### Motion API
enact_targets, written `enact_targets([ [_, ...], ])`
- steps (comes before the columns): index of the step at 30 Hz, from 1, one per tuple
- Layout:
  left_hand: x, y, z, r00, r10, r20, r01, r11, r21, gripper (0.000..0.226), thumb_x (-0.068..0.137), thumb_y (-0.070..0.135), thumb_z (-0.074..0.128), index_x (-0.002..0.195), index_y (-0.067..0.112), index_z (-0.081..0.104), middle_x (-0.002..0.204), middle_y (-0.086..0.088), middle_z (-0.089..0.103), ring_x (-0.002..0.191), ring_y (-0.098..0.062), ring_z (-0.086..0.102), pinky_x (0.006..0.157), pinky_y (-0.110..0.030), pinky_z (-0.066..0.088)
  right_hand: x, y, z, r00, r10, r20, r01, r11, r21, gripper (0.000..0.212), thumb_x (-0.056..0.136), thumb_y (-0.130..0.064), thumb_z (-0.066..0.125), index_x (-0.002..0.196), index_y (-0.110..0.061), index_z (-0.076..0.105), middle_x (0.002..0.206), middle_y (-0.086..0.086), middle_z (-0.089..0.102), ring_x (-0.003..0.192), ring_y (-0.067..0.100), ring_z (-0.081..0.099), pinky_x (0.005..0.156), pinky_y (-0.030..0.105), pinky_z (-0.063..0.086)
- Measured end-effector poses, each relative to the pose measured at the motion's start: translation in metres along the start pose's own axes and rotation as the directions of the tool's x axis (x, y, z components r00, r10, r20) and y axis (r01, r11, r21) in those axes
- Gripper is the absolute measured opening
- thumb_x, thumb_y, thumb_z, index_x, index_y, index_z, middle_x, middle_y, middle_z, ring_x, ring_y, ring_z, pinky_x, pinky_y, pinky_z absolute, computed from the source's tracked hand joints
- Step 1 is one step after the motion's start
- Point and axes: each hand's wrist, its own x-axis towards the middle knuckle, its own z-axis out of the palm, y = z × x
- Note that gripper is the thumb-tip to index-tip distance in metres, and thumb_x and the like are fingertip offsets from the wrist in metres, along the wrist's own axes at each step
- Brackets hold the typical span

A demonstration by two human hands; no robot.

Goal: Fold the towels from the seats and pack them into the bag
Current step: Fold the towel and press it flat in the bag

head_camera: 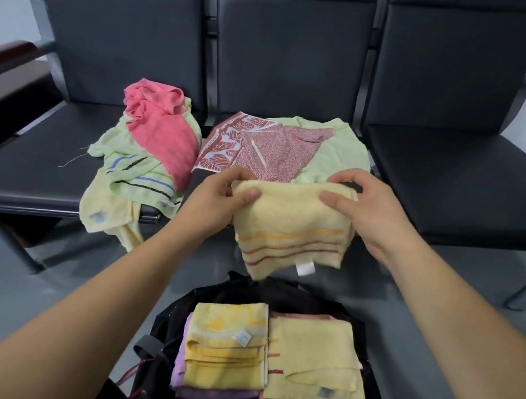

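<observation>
- Head view looks down along two bare forearms that reach toward a row of black seats (455,186).
- Both hands are clamped on one folded cream towel (291,229).
- The left hand (219,190) pinches its upper left corner, with the thumb on the near face.
- The right hand (365,208) grips the upper right edge, with the fingers curled over the top.
- The cream towel hangs in the air between the middle seat's front edge and the bag (293,291). It has orange and red stripes near its lower edge and a white tag at the bottom.
- The black bag lies open on the floor, close to the person.
- Folded towels sit inside it in two stacks side by side. A bright yellow towel (223,350) tops the left stack, over a purple towel (180,375). A pale yellow towel (311,364) tops the right stack.
- On the left seat a crumpled pink towel (161,127) lies on a green striped towel (138,180).
- On the middle seat a red patterned towel (245,147) lies on a light green towel (337,152).
</observation>
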Motion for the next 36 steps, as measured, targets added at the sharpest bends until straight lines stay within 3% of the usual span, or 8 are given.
enact_targets([
  [5,-0.002,-0.007,-0.005,0.989,-0.140,0.052,0.148,0.967,-0.207,0.039,0.074,0.036,0.084,0.109,0.026,0.071,0.099,-0.004,0.072,0.090,-0.023,0.069,0.084,-0.043,0.056,-0.008,-0.002,0.000,0.975,0.148,0.165,-0.203,0.896,0.394,0.044,0.071,-0.009,0.083,0.113,-0.007,0.069,0.120,0.020,0.069,0.099,0.026,0.073,0.084,0.034,0.059],
  [8,-0.008,-0.011,-0.003,0.992,-0.104,0.067,0.099,0.992,0.072,0.054,0.070,0.027,0.090,0.119,0.022,0.068,0.107,-0.005,0.072,0.089,-0.016,0.068,0.079,-0.025,0.055,-0.014,0.003,-0.004,0.983,0.106,0.153,-0.115,0.992,0.049,0.051,0.076,0.006,0.081,0.118,-0.018,0.066,0.120,0.013,0.070,0.107,0.025,0.071,0.094,0.037,0.057],
  [11,-0.017,-0.009,0.007,1.000,0.012,-0.002,-0.011,0.929,0.369,0.041,0.074,0.021,0.087,0.111,0.019,0.068,0.084,0.008,0.065,0.068,-0.001,0.055,0.060,-0.009,0.040,-0.020,0.012,-0.005,0.999,0.015,0.039,0.003,0.905,-0.425,0.055,0.074,-0.006,0.087,0.122,-0.022,0.066,0.115,0.001,0.070,0.107,0.020,0.066,0.097,0.039,0.053],
  [17,-0.029,-0.015,0.028,0.990,0.109,-0.094,-0.067,0.927,0.369,0.025,0.076,0.023,0.086,0.091,0.023,0.065,0.091,0.008,0.051,0.081,0.001,0.049,0.069,-0.005,0.036,-0.042,0.018,-0.012,0.993,-0.098,-0.066,0.074,0.950,-0.302,0.025,0.079,-0.007,0.081,0.085,-0.029,0.071,0.081,-0.012,0.069,0.073,-0.004,0.060,0.066,0.010,0.042],
  [20,-0.033,-0.018,0.034,0.994,0.105,0.018,-0.106,0.993,0.045,0.021,0.085,0.025,0.079,0.092,0.026,0.060,0.098,0.006,0.051,0.090,-0.008,0.051,0.080,-0.018,0.042,-0.052,0.028,-0.023,0.999,-0.006,-0.039,0.011,0.992,0.126,0.020,0.087,-0.005,0.074,0.095,-0.022,0.072,0.089,-0.004,0.072,0.089,0.008,0.067,0.084,0.029,0.054],
  [23,-0.043,-0.026,0.046,0.983,0.031,0.183,0.000,0.986,-0.165,0.021,0.093,0.038,0.064,0.096,0.023,0.050,0.081,0.005,0.050,0.076,-0.014,0.047,0.067,-0.033,0.038,-0.064,0.042,-0.029,0.992,0.126,0.028,-0.127,0.902,0.414,0.018,0.091,-0.002,0.068,0.107,-0.010,0.067,0.096,0.009,0.072,0.092,0.025,0.070,0.083,0.041,0.059],
  [30,-0.077,-0.059,0.093,0.948,-0.225,0.225,0.196,0.970,0.145,0.019,0.103,0.044,0.049,0.107,0.026,0.044,0.088,0.003,0.059,0.076,-0.016,0.059,0.063,-0.032,0.053,-0.098,0.104,-0.037,0.882,0.469,0.045,-0.463,0.845,0.267,0.020,0.098,-0.011,0.065,0.115,-0.002,0.068,0.105,0.017,0.076,0.096,0.030,0.075,0.080,0.042,0.060],
  [36,-0.085,-0.087,0.115,0.863,-0.419,0.284,0.402,0.908,0.119,0.031,0.102,0.045,0.050,0.114,0.017,0.047,0.099,-0.007,0.066,0.080,-0.021,0.070,0.062,-0.038,0.061,-0.107,0.137,-0.036,0.793,0.608,0.023,-0.605,0.784,0.139,0.017,0.096,-0.011,0.068,0.111,-0.002,0.070,0.102,0.015,0.077,0.099,0.032,0.074,0.093,0.052,0.057],
])
